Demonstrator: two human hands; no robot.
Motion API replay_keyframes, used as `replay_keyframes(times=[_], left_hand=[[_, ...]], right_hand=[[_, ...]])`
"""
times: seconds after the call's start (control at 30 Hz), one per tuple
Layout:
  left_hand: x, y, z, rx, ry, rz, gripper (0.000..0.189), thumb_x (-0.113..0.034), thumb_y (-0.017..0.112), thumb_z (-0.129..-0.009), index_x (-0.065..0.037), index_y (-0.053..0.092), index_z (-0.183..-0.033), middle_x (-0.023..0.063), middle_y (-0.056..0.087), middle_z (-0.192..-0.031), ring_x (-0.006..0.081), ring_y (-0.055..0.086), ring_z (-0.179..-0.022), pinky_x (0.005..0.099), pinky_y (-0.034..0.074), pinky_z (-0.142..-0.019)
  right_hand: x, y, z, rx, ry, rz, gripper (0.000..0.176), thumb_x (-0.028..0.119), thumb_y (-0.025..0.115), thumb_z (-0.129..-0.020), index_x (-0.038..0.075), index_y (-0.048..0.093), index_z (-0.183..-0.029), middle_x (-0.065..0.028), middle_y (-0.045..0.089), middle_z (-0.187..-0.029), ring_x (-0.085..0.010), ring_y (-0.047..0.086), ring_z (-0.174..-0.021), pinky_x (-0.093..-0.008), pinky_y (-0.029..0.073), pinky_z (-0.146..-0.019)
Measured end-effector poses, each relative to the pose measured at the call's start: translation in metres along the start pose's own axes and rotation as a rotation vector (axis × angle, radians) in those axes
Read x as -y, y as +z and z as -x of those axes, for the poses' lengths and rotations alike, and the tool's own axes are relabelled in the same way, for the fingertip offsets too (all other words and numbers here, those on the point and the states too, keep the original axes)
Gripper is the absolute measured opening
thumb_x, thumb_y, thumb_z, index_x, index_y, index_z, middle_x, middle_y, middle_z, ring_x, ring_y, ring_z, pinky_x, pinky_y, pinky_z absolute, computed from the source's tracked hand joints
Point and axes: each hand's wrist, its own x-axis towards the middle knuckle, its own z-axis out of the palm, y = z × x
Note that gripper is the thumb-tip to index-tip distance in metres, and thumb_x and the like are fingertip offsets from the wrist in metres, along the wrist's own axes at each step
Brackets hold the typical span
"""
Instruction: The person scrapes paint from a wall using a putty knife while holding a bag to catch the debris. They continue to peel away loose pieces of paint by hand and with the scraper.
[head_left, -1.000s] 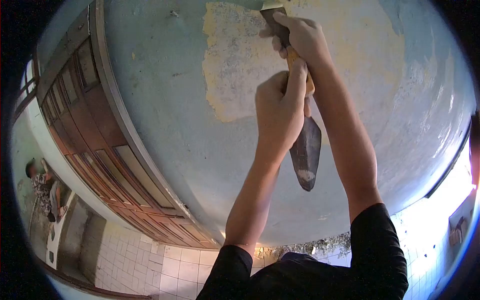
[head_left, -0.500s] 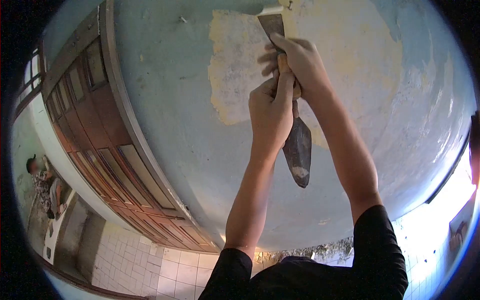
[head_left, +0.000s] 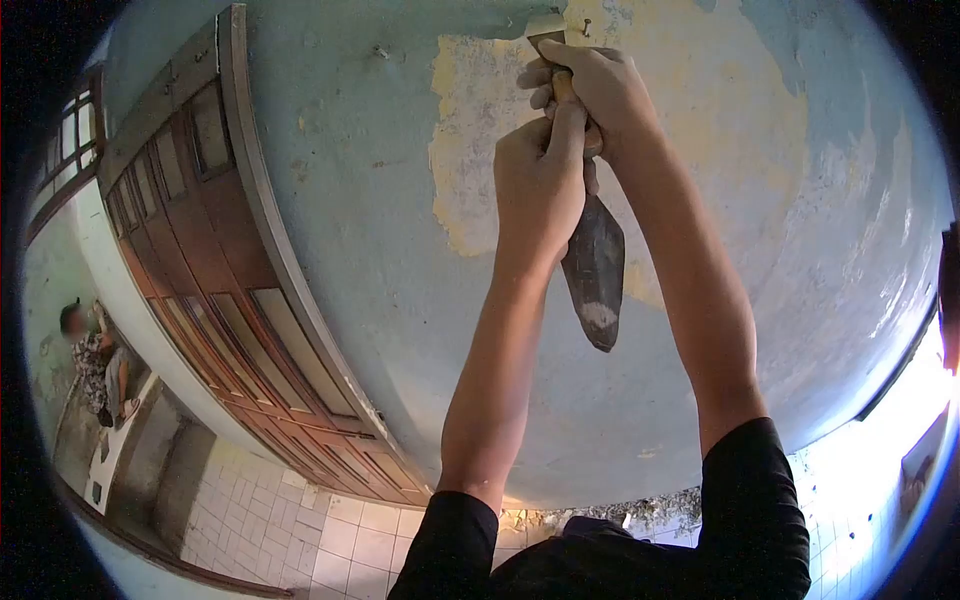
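Observation:
Both hands are raised to a wall (head_left: 340,200) of flaking blue-green paint. My right hand (head_left: 608,98) is closed around a scraper (head_left: 546,39), fingers close to its flat blade. That blade meets a curled paint flake (head_left: 543,22) at the top of a bare patch (head_left: 478,110). Just below, my left hand (head_left: 540,190) is wrapped round a wooden handle (head_left: 563,88). A dark, pointed trowel blade (head_left: 597,265) hangs under the hands, its tip pale with residue. The hands hide whether scraper and trowel are one tool or two.
A nail (head_left: 587,27) sticks out right of the scraper. Wooden panelled doors (head_left: 200,230) stand left. A person (head_left: 100,365) sits on a ledge farther left. Paint debris (head_left: 660,508) lies along the wall's foot on a tiled floor (head_left: 350,540).
Both hands and the tools have moved slightly upward in view, the scraper blade nearing the top edge. The paint flake stays at the blade's edge. My view has shifted a little.

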Motion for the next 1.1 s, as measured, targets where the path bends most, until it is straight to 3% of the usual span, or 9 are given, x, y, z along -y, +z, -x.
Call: replay_keyframes(times=[0.43, 0.6, 0.67, 0.77, 0.8, 0.87, 0.9, 1.0, 1.1], left_hand=[[0.003, -0.001, -0.008, -0.064, -0.043, -0.058, 0.055, -0.05, 0.058, -0.103, -0.004, 0.06, -0.075, 0.0019, 0.054, -0.067, 0.0114, 0.044, -0.06, 0.0302, 0.034, -0.059], [0.043, -0.01, 0.02, -0.017, -0.174, -0.046, 0.051, -0.046, 0.058, -0.105, -0.002, 0.061, -0.079, 0.0022, 0.056, -0.068, 0.0108, 0.047, -0.061, 0.0294, 0.037, -0.06], [0.058, -0.018, 0.032, 0.064, -0.154, -0.162, 0.042, -0.039, 0.069, -0.102, -0.002, 0.064, -0.083, 0.0039, 0.059, -0.067, 0.0106, 0.052, -0.061, 0.0278, 0.04, -0.059], [0.055, -0.027, 0.045, -0.154, 0.111, -0.576, 0.034, -0.034, 0.081, -0.094, -0.003, 0.068, -0.088, 0.0081, 0.064, -0.067, 0.01, 0.058, -0.064, 0.0286, 0.045, -0.06], [0.05, -0.032, 0.044, -0.206, 0.106, -0.716, 0.037, -0.035, 0.087, -0.086, -0.004, 0.069, -0.093, 0.0109, 0.069, -0.074, 0.0158, 0.065, -0.068, 0.0326, 0.049, -0.059], [0.049, -0.047, 0.037, -0.311, 0.3, -0.85, 0.039, -0.037, 0.086, -0.086, -0.003, 0.069, -0.097, 0.0137, 0.071, -0.084, 0.0216, 0.069, -0.072, 0.0346, 0.052, -0.059], [0.047, -0.056, 0.035, -0.418, 0.51, -0.984, 0.043, -0.039, 0.086, -0.086, -0.003, 0.07, -0.101, 0.0165, 0.074, -0.093, 0.0273, 0.073, -0.076, 0.0367, 0.055, -0.059], [0.037, -0.083, 0.022, -0.491, 0.574, -1.18, 0.059, -0.045, 0.084, -0.084, 0.001, 0.068, -0.117, 0.0245, 0.071, -0.121, 0.0377, 0.076, -0.092, 0.0383, 0.062, -0.067], [0.031, -0.112, 0.011, -0.434, 0.543, -1.343, 0.079, -0.05, 0.083, -0.083, 0.008, 0.06, -0.132, 0.0321, 0.06, -0.137, 0.0387, 0.076, -0.096, 0.0371, 0.065, -0.072]], right_hand=[[-0.006, 0.002, -0.019, 0.106, -0.084, 0.02, 0.034, 0.025, 0.06, -0.102, -0.007, 0.068, -0.095, -0.0151, 0.071, -0.081, -0.016, 0.064, -0.064, -0.0341, 0.055, -0.061], [-0.053, -0.014, 0.015, 0.044, -0.226, 0.242, 0.03, 0.019, 0.06, -0.103, -0.008, 0.058, -0.117, -0.0134, 0.069, -0.079, -0.0166, 0.063, -0.06, -0.0345, 0.052, -0.056], [-0.055, -0.019, 0.029, -0.023, -0.308, 0.424, 0.035, 0.015, 0.061, -0.1, -0.009, 0.054, -0.123, -0.0289, 0.068, -0.08, -0.0394, 0.072, -0.072, -0.046, 0.054, -0.064], [-0.043, -0.022, 0.045, -0.033, -0.255, 0.576, 0.038, 0.011, 0.063, -0.098, -0.007, 0.056, -0.13, -0.0303, 0.071, -0.089, -0.0424, 0.071, -0.08, -0.0477, 0.053, -0.067], [-0.047, -0.024, 0.043, -0.038, -0.243, 0.585, 0.038, 0.011, 0.063, -0.098, -0.007, 0.056, -0.13, -0.0303, 0.071, -0.089, -0.0424, 0.071, -0.08, -0.0477, 0.053, -0.067], [-0.058, -0.029, 0.034, -0.145, -0.735, 0.879, 0.039, 0.015, 0.066, -0.099, 0.004, 0.062, -0.137, -0.0191, 0.069, -0.078, -0.027, 0.066, -0.062, -0.0415, 0.049, -0.058], [-0.056, -0.027, 0.039, -0.159, -0.71, 0.891, 0.039, 0.015, 0.066, -0.099, 0.004, 0.062, -0.137, -0.0191, 0.069, -0.078, -0.027, 0.066, -0.062, -0.0415, 0.049, -0.058], [-0.034, -0.015, 0.037, -0.26, -0.638, 1.313, 0.042, 0.016, 0.066, -0.1, 0.007, 0.062, -0.141, -0.0182, 0.072, -0.084, -0.0376, 0.069, -0.071, -0.0478, 0.053, -0.067], [-0.031, 0.0, 0.03, -0.251, -0.576, 1.442, 0.039, 0.018, 0.063, -0.102, 0.008, 0.063, -0.14, -0.0189, 0.072, -0.085, -0.0368, 0.07, -0.072, -0.0487, 0.055, -0.069]])
